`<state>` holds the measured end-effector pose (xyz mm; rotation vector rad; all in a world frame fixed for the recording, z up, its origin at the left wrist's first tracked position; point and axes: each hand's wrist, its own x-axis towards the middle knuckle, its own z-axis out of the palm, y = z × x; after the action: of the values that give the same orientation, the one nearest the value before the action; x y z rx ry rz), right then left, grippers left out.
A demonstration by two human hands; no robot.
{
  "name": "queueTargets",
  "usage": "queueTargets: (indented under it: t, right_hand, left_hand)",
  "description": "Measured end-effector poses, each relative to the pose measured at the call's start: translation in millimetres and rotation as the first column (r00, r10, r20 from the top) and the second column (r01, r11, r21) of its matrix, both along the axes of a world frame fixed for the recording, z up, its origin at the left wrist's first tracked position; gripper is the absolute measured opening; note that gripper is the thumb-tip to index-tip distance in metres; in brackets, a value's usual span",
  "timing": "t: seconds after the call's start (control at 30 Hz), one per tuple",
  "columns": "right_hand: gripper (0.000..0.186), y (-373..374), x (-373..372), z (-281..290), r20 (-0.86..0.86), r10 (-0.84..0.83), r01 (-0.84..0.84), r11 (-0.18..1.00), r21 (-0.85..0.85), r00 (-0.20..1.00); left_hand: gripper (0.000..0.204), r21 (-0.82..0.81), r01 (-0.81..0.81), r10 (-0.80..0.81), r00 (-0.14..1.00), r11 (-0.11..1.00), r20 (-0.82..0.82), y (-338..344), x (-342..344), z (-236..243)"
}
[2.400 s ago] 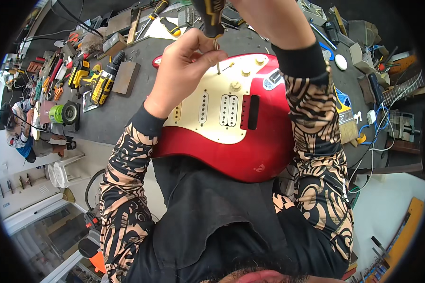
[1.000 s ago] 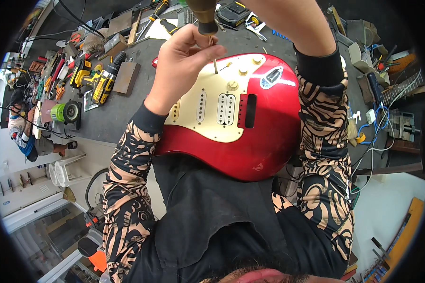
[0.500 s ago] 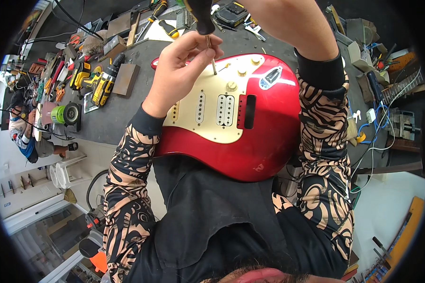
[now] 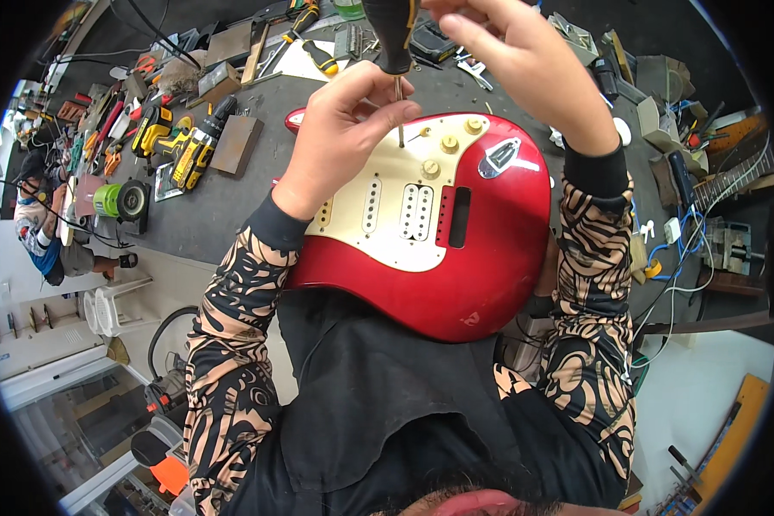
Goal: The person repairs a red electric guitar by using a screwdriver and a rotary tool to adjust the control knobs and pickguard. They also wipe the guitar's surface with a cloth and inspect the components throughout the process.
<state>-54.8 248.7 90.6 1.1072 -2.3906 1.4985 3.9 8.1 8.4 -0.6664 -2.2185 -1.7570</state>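
Observation:
A red electric guitar body [image 4: 490,284] with a cream pickguard [image 4: 378,241] lies in front of me at the bench edge. Upright over the pickguard stands a screwdriver [image 4: 390,34], its tip on the plate near the control knobs [image 4: 430,168]. My left hand [image 4: 348,125] pinches its shaft between thumb and fingers, just under the black and yellow handle. Beside the handle, my right hand [image 4: 516,52] has its fingers apart, with the fingertips near the handle's side. The top of the handle is cut off by the picture's edge.
On the grey bench [image 4: 258,202], a yellow cordless drill [image 4: 189,155] and a dark block [image 4: 237,144] lie to the left. Pliers [image 4: 320,57] rest at the back. A guitar neck [image 4: 735,176] and blue cables [image 4: 697,249] are at right. Another person [image 4: 47,228] is far left.
My right hand has come down into view and its fingers have spread beside the handle. Guitar, screwdriver and left hand appear slightly lower and farther right in the picture.

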Motion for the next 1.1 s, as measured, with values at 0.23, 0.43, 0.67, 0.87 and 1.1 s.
queueTargets:
  t: [0.23,0.43,0.67,0.87,1.1]
  right_hand:
    - [0.020,0.0,15.2,-51.6,-0.149,0.050,0.017,0.907,0.421,0.988]
    - [0.014,-12.0,27.8,-71.3,-0.271,0.059,0.079,0.878,0.472,0.961]
    - [0.013,-6.7,22.7,-71.9,-0.278,0.053,0.087,0.880,0.468,0.959]
    - [0.023,46.5,29.7,-24.9,-0.282,-0.176,0.305,0.794,0.526,0.943]
    - [0.020,100.5,60.9,-28.9,-0.178,-0.367,0.407,0.776,0.482,0.913]
  left_hand:
    - [0.021,-0.083,-0.012,0.011,1.000,0.997,-0.006,-2.2,1.6,1.4]
    - [0.012,0.015,0.089,-0.090,0.979,0.996,0.182,0.1,8.8,12.8]
    - [0.013,-0.012,0.175,-0.171,0.975,0.985,0.142,-10.7,4.9,14.8]
    - [0.014,-0.153,0.192,-0.169,0.974,0.969,0.151,-15.9,5.5,14.9]
    - [0.030,0.143,0.089,-0.104,0.990,0.986,0.099,-14.6,6.6,32.7]
